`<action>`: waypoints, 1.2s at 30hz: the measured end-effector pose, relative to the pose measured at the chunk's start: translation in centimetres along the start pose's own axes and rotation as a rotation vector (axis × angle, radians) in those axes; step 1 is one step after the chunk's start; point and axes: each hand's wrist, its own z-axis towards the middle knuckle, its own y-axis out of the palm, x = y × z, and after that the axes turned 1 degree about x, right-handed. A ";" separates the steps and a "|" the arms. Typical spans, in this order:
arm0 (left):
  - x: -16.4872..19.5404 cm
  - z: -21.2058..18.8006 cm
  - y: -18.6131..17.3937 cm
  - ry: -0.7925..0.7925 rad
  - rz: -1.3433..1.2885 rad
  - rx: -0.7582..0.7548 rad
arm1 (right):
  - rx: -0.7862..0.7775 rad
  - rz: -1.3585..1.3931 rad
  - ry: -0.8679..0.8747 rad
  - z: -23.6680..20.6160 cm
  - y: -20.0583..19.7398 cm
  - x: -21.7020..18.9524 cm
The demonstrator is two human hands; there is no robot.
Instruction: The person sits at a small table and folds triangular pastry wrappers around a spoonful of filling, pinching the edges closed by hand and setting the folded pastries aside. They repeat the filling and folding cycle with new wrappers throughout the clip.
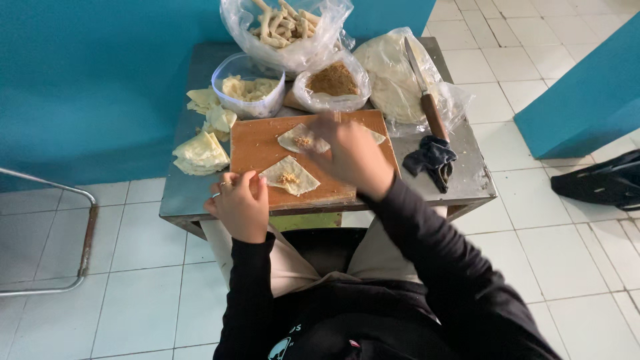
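Note:
A wooden cutting board (250, 143) lies on a small metal table (180, 187). Two thin dough wrappers rest on it, each with a bit of brown filling: a near wrapper (291, 177) and a far wrapper (298, 139). My left hand (240, 203) rests at the board's near left edge, fingers curled, touching the corner of the near wrapper. My right hand (350, 153) hovers over the far wrapper, blurred, fingertips pinched together; whether filling sits between them I cannot tell.
Behind the board stand a clear bowl of dough pieces (250, 90), a bag of brown filling (332, 81), a bag of rolled sticks (287, 27) and bagged wrappers with a knife (423, 90). Stacked wrappers (200, 153) lie left, a dark cloth (432, 160) right.

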 end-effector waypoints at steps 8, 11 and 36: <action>1.1 0.3 0.6 0.012 -0.057 -0.011 | -0.035 -0.096 0.274 -6.3 2.7 -3.0; 1.6 0.6 0.4 0.039 -0.043 0.005 | -0.013 -0.092 0.324 -6.3 3.9 -3.2; 4.0 2.5 -0.7 0.078 -0.504 -0.133 | 0.252 0.270 0.419 -5.6 7.3 -5.1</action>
